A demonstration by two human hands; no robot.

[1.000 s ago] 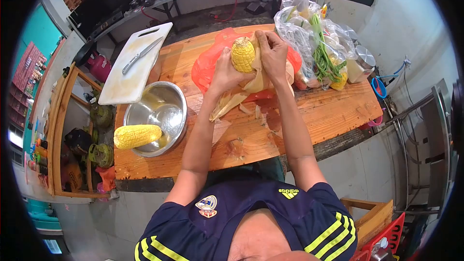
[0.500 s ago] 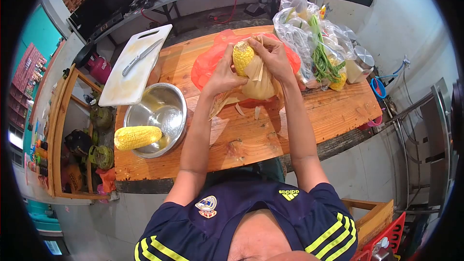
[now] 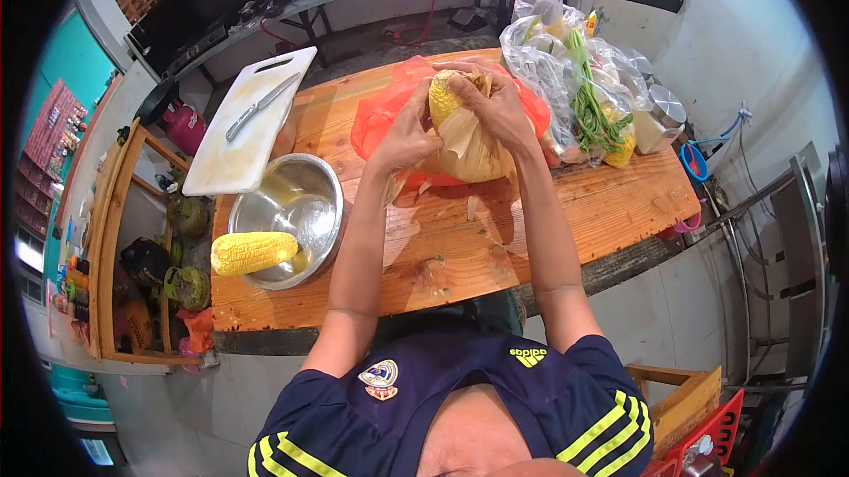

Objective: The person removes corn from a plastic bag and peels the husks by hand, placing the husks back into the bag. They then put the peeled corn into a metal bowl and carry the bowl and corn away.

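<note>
A partly husked corn cob [image 3: 444, 99] is between my two hands above the table, its yellow kernels bare at the upper left and pale husk [image 3: 473, 150] around the rest. My left hand [image 3: 409, 134] holds it from the left side. On the right, my right hand [image 3: 502, 107] grips the husk, with the thumb near the tip of the cob. A red plastic bag [image 3: 376, 123] lies behind and beneath the hands. Small husk scraps are on the wood. One bare corn cob [image 3: 254, 253] rests over the rim of a steel bowl [image 3: 311, 203].
A white cutting board [image 3: 221, 145] with a knife [image 3: 263, 106] on it is at the table's [image 3: 424, 256] back left. Clear bags [image 3: 539, 61] with green vegetables [image 3: 591, 106] stand at the right, beside a lidded jar [image 3: 665, 107].
My right hand has shifted its grip, and its thumb now lies across the top of the cob. The husk hangs differently, covering more of the cob's lower front.
</note>
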